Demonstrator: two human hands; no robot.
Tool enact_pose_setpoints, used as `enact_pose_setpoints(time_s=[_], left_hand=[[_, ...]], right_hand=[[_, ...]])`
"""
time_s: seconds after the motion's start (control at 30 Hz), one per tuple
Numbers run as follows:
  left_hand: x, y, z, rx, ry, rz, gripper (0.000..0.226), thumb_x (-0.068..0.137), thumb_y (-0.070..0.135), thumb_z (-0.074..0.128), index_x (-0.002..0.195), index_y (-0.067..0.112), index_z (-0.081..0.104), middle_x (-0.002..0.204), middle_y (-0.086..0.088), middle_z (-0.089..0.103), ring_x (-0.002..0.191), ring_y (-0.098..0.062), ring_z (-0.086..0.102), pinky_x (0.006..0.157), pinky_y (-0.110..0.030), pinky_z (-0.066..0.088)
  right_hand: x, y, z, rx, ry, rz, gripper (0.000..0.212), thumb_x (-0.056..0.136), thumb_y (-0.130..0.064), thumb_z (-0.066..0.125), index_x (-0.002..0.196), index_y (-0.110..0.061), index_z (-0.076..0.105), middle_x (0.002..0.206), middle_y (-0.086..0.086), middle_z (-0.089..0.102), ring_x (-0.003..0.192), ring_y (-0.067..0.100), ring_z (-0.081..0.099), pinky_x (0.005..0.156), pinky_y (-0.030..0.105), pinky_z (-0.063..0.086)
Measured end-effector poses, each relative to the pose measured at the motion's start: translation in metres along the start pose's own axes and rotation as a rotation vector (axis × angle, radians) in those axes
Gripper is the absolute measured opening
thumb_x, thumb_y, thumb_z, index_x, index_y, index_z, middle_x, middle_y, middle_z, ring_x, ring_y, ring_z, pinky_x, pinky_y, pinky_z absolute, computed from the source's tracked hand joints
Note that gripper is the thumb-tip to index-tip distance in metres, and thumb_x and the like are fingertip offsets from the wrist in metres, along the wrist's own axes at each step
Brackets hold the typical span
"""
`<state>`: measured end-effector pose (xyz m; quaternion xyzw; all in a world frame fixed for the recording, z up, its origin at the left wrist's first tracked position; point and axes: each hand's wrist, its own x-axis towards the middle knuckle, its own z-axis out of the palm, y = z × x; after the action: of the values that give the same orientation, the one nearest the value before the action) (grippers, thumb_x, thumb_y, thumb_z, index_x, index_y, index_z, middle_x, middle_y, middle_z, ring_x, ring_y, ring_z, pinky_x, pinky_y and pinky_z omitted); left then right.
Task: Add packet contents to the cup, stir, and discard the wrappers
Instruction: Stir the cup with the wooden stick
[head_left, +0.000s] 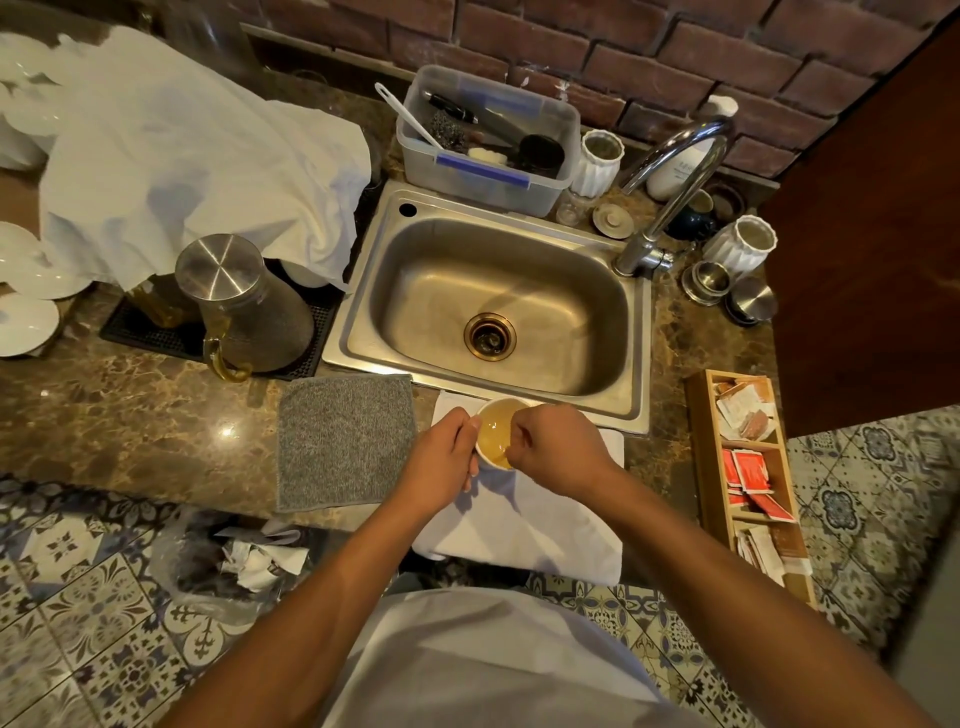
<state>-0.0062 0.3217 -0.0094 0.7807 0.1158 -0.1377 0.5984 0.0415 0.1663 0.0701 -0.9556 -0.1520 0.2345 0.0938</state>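
The left hand is wrapping its grip around the cup, which is standing on a white cloth on the desk before the sink. The right hand is pinching something hidden, probably a stirrer. Best stirring slowly, keeping the cup steady.

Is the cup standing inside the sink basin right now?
No, the cup stands on a white cloth on the counter, in front of the sink, with both hands at it.
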Motion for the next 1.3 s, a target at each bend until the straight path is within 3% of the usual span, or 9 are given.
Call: enact_pose_setpoints(time_s=[0.23, 0.33, 0.5, 0.7, 0.87, 0.97, 1.07, 1.17, 1.3], left_hand=[[-0.002, 0.003, -0.001, 0.008, 0.007, 0.016, 0.034, 0.108, 0.027, 0.042, 0.085, 0.003, 0.051, 0.058, -0.009, 0.059, 0.044, -0.014, 0.053, 0.05, -0.032, 0.046], [0.0, 0.001, -0.002, 0.039, 0.014, 0.033, 0.034, 0.108, 0.028, 0.042, 0.083, 0.006, 0.051, 0.054, -0.007, 0.057, 0.044, -0.014, 0.052, 0.055, -0.039, 0.048], [0.0, 0.0, -0.001, 0.041, 0.016, 0.034, 0.035, 0.108, 0.03, 0.042, 0.083, 0.006, 0.051, 0.054, -0.011, 0.058, 0.045, -0.017, 0.054, 0.057, -0.041, 0.049], [0.001, -0.002, -0.001, 0.042, 0.021, 0.045, 0.034, 0.108, 0.029, 0.043, 0.083, 0.007, 0.051, 0.055, -0.008, 0.058, 0.043, -0.012, 0.053, 0.054, -0.036, 0.047], [0.002, -0.003, 0.0, 0.042, 0.025, 0.037, 0.034, 0.108, 0.03, 0.042, 0.085, 0.006, 0.052, 0.059, -0.017, 0.06, 0.047, -0.017, 0.053, 0.056, -0.042, 0.049], [0.002, -0.002, 0.0, 0.045, 0.02, 0.036, 0.034, 0.108, 0.029, 0.042, 0.083, 0.007, 0.051, 0.056, -0.013, 0.058, 0.044, -0.015, 0.053, 0.054, -0.039, 0.047], [0.002, -0.002, 0.0, 0.056, 0.029, 0.047, 0.034, 0.108, 0.028, 0.043, 0.081, 0.009, 0.05, 0.056, -0.019, 0.06, 0.042, -0.011, 0.052, 0.052, -0.032, 0.045], [0.003, -0.004, 0.001, 0.06, 0.039, 0.047, 0.035, 0.107, 0.03, 0.042, 0.08, 0.01, 0.05, 0.059, -0.019, 0.06, 0.046, -0.014, 0.053, 0.055, -0.039, 0.047], [0.003, -0.003, 0.0, 0.059, 0.035, 0.051, 0.035, 0.108, 0.029, 0.042, 0.081, 0.009, 0.051, 0.057, -0.019, 0.06, 0.043, -0.012, 0.052, 0.054, -0.036, 0.046]], right_hand=[[0.004, 0.002, 0.003, 0.003, 0.14, 0.09, 0.016, 0.092, -0.037, 0.064, 0.086, -0.022, 0.064, 0.079, 0.0, 0.066, 0.074, 0.022, 0.063, 0.063, 0.029, 0.048], [0.001, 0.003, -0.002, -0.083, 0.037, 0.065, 0.019, 0.086, -0.039, 0.069, 0.09, -0.02, 0.069, 0.08, 0.002, 0.067, 0.075, 0.023, 0.065, 0.066, 0.031, 0.055], [0.003, -0.002, -0.003, 0.072, -0.056, 0.082, 0.017, 0.084, -0.034, 0.072, 0.08, -0.018, 0.065, 0.078, 0.005, 0.071, 0.074, 0.025, 0.068, 0.068, 0.034, 0.057], [0.007, 0.001, 0.001, 0.084, 0.12, 0.144, 0.017, 0.086, -0.036, 0.068, 0.082, -0.019, 0.065, 0.075, 0.002, 0.066, 0.071, 0.024, 0.064, 0.066, 0.035, 0.056], [0.001, 0.002, -0.005, 0.002, 0.025, 0.111, 0.02, 0.084, -0.036, 0.074, 0.083, -0.02, 0.062, 0.075, 0.001, 0.062, 0.072, 0.023, 0.064, 0.068, 0.032, 0.054], [0.002, 0.002, -0.004, 0.104, -0.056, 0.125, 0.022, 0.082, -0.033, 0.075, 0.078, -0.014, 0.063, 0.076, 0.004, 0.07, 0.073, 0.025, 0.069, 0.071, 0.035, 0.058], [0.004, 0.003, 0.001, 0.192, 0.044, 0.169, 0.017, 0.086, -0.03, 0.071, 0.08, -0.014, 0.067, 0.076, 0.004, 0.072, 0.073, 0.024, 0.068, 0.064, 0.033, 0.056], [0.002, 0.006, 0.0, 0.098, 0.155, 0.176, 0.015, 0.092, -0.033, 0.064, 0.082, -0.022, 0.06, 0.074, -0.001, 0.063, 0.069, 0.02, 0.059, 0.056, 0.025, 0.039], [-0.005, 0.004, -0.004, 0.04, 0.077, 0.174, 0.019, 0.084, -0.037, 0.071, 0.08, -0.021, 0.061, 0.073, 0.0, 0.062, 0.071, 0.022, 0.062, 0.062, 0.03, 0.05]])
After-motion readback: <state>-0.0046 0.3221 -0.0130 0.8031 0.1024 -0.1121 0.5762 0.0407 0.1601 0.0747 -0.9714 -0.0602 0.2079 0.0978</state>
